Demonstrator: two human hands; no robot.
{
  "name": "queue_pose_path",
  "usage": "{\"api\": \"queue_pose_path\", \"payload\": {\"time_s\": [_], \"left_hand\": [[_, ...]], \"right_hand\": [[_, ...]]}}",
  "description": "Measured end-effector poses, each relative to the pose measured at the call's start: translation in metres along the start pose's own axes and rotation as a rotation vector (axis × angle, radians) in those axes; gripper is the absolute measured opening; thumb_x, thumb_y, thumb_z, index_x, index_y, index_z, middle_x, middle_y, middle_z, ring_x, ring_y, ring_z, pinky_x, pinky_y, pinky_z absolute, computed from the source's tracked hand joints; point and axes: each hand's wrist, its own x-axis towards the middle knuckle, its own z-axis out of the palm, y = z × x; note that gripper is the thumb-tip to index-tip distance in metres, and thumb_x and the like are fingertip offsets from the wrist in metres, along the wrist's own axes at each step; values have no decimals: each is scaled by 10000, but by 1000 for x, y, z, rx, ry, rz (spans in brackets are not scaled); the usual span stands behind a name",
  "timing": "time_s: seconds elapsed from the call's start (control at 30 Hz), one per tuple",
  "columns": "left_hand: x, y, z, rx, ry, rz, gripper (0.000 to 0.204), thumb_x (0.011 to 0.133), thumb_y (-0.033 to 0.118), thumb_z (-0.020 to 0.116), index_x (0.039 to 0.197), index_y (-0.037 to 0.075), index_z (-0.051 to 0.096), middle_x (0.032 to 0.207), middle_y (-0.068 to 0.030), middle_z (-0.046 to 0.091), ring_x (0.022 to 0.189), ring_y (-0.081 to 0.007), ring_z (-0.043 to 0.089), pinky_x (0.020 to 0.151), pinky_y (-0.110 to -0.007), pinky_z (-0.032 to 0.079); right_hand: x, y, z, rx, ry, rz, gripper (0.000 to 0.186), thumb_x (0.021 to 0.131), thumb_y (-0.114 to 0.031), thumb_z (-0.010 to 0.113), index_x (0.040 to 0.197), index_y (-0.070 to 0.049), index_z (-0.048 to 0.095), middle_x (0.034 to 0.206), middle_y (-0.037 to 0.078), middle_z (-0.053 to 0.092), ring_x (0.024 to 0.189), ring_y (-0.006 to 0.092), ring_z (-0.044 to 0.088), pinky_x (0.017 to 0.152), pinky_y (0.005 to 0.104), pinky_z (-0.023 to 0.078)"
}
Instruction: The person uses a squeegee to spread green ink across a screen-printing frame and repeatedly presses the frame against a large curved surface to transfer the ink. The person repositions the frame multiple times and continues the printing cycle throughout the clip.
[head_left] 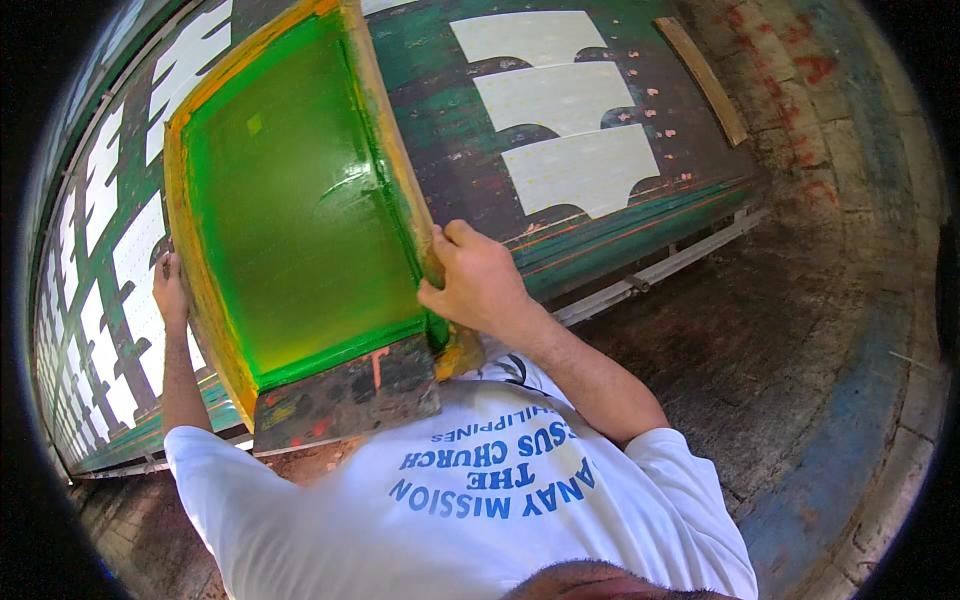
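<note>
R hand (478,285), L hand (170,290) on screen frame (395,150) edges.

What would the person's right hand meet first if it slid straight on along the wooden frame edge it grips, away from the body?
Only more of the screen frame itself: the right hand is clamped on its wooden side rail, which runs on toward the picture's top. Nothing else seems to sit on that rail, though depth is unclear.
</note>
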Motion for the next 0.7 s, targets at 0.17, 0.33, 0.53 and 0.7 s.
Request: {"api": "queue_pose_path", "payload": {"time_s": [0.17, 0.33, 0.53, 0.7], "left_hand": [[0, 43, 0, -96, -31, 56, 438, 1047, 399, 646, 1287, 38, 705, 1241, -130, 729, 1172, -237, 654, 1066, -357, 458], [-27, 160, 47, -155, -4, 28, 461, 1031, 400, 667, 1302, 29, 698, 1248, -140, 723, 1180, -236, 654, 1064, -352, 463], [-80, 317, 139, -207, -15, 30, 476, 998, 395, 716, 1304, 31, 695, 1284, -156, 723, 1174, -239, 674, 1035, -360, 499], [-125, 395, 214, -71, 26, 58, 471, 989, 450, 692, 1274, 77, 725, 1229, -154, 751, 1149, -285, 699, 1015, -383, 516]], "right_hand": [[10, 25, -53, -56, 42, -68, 451, 723, -252, 813, 1031, 55, 694, 1067, 222, 646, 900, 389, 701, 800, 471, 610], [20, 129, -133, -49, 30, -26, 356, 703, -239, 813, 927, 18, 713, 946, 216, 650, 912, 419, 672, 818, 499, 573], [14, 276, -224, -59, -3, 29, 373, 705, -228, 815, 970, 23, 739, 982, 209, 667, 933, 409, 674, 825, 488, 559], [-2, 368, -262, -89, 42, -18, 441, 759, -194, 813, 1143, 13, 746, 1032, 194, 674, 983, 370, 687, 887, 456, 559]]}}
